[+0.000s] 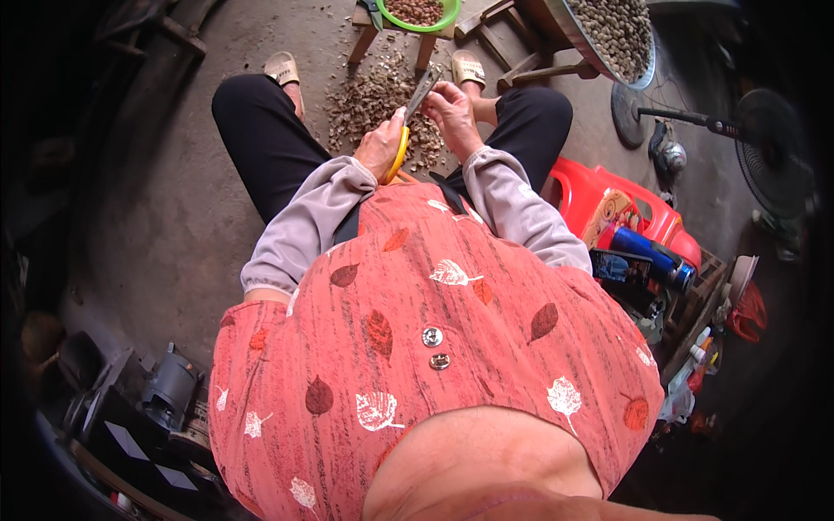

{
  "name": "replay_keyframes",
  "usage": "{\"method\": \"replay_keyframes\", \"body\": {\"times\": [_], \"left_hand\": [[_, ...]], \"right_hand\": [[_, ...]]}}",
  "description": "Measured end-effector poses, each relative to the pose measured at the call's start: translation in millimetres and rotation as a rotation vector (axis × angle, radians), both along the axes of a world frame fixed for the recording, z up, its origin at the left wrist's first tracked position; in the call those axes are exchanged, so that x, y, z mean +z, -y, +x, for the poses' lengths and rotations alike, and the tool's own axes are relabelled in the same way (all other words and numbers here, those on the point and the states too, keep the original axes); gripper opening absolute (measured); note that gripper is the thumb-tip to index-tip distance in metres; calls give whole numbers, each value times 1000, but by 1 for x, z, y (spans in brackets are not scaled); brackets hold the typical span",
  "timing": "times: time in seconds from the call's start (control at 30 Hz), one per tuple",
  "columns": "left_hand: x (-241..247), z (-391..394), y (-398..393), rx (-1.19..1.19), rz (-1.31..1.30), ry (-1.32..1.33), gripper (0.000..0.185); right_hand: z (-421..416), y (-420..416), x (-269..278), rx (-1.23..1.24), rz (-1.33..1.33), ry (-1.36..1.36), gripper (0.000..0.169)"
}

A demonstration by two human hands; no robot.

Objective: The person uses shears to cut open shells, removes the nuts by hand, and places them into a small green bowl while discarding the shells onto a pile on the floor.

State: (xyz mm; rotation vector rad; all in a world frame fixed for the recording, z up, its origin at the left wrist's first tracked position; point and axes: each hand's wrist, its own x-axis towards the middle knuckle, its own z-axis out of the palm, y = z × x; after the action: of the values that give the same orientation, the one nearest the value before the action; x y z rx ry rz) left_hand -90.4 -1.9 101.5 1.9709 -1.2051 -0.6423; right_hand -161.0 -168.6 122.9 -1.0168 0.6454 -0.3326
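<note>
My left hand (380,147) grips a pair of scissors (399,151) by its yellow handle, metal blades pointing away from me. Beside the blades, my right hand (454,117) has its thumb and fingertips pinched together. Whether a small piece sits between those fingers is too small to tell. Below both hands, a heap of broken brown shells (365,104) lies on the floor between my feet. A green plastic bowl (451,14) of reddish-brown kernels (417,9) stands on a small wooden stool (391,25) just beyond the heap. A dark-handled tool (373,12) lies beside the bowl.
At the upper right, a large basin (645,73) holds many small unshelled nuts (612,36), above wooden stool legs (521,68). A standing fan (710,122) is farther right. Near my right side are a red plastic chair (576,185), a blue flask (645,254) and a phone (620,268).
</note>
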Motion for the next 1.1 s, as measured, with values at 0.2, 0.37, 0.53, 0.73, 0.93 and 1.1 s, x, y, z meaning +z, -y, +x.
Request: {"method": "replay_keyframes", "body": {"times": [0.2,0.37,0.53,0.73,0.93,1.1], "left_hand": [[0,2,0,40,-102,132,47],[-4,1,1,46,-93,118,46],[-3,0,-1,34,-55,67,45],[-5,-2,-3,-11,-59,54,44],[-9,-7,2,53,-133,-196,47],[15,2,4,246,-143,-842,42]], "right_hand": [[2,-3,9,5,-14,-1,7],[-1,-4,8,9,-6,-14,7],[-2,-3,3,14,5,5,11],[-8,-4,-1,10,0,13,11],[-1,-4,-4,-20,32,-35,9],[-3,5,-7,-49,326,78,10]]}}
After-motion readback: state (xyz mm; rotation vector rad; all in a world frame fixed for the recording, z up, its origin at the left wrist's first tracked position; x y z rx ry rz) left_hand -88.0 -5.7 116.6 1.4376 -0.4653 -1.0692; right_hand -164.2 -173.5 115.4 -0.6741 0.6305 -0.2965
